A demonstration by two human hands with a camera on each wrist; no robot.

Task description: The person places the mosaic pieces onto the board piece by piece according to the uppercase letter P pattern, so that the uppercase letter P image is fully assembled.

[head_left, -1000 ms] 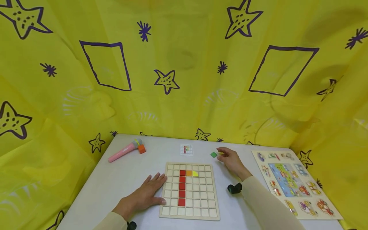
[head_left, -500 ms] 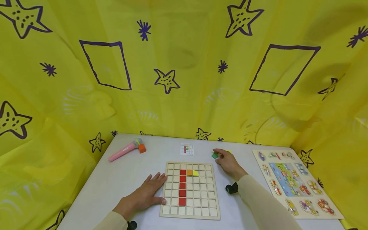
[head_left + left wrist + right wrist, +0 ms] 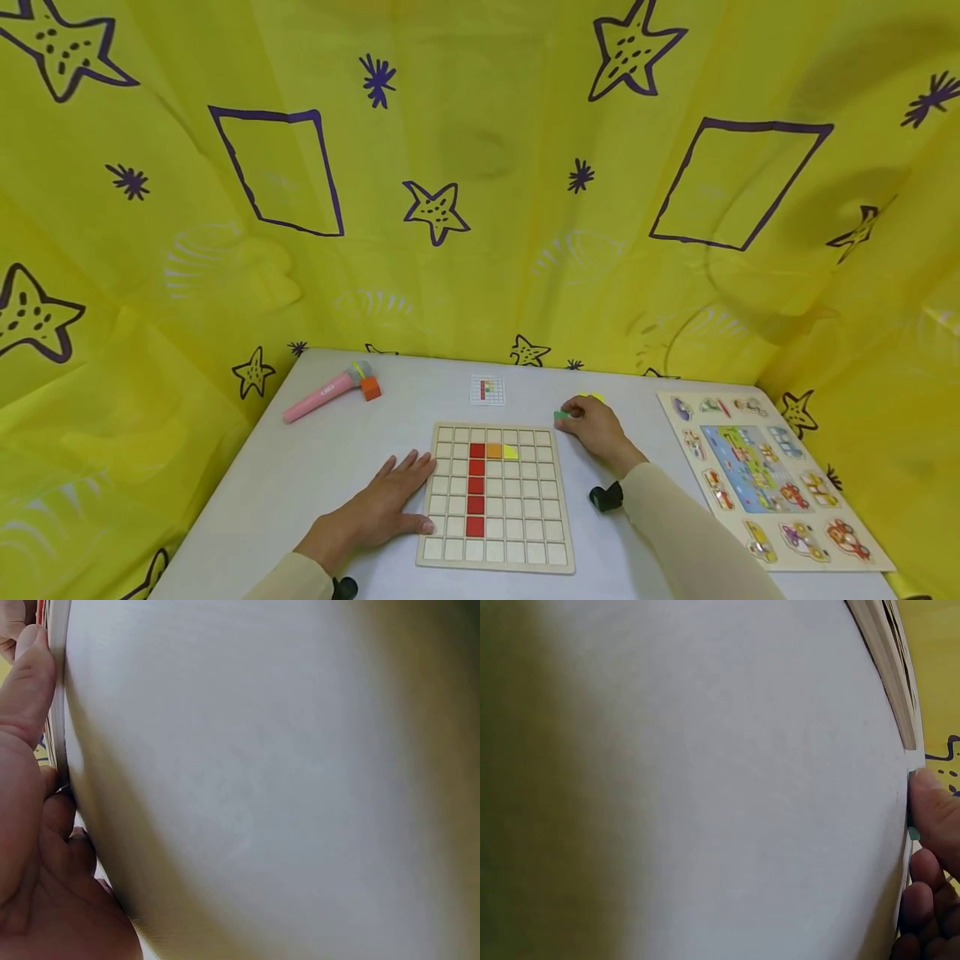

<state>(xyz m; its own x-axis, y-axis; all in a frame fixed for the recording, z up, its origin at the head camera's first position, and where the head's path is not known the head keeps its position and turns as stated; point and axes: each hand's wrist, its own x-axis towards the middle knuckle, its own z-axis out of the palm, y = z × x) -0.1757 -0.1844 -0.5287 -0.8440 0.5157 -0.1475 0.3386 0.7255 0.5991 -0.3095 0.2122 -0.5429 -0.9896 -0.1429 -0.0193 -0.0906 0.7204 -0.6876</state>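
My right hand (image 3: 598, 429) pinches a small green tile (image 3: 561, 415) between thumb and fingers, just off the far right corner of a wooden grid board (image 3: 525, 525). In the right wrist view the green tile (image 3: 913, 806) shows as a sliver beside the thumb. Red tiles (image 3: 476, 485) form a column in the board, with an orange tile (image 3: 493, 451) and a yellow tile (image 3: 510, 452) to the right of the top one. My left hand (image 3: 378, 504) lies flat with fingers spread, its fingertips and thumb at the board's left edge.
Behind the board lies a small printed card (image 3: 487, 390) with a coloured grid. A pink microphone (image 3: 322, 397) and an orange cube (image 3: 371, 388) are at the back left. A picture puzzle board (image 3: 772, 483) lies at the right. Something yellow (image 3: 594, 397) peeks out behind my right hand.
My right hand has closed its fingers on the green tile and drawn it slightly toward the board. Something yellow has come into view behind the hand. The left hand stays in place.
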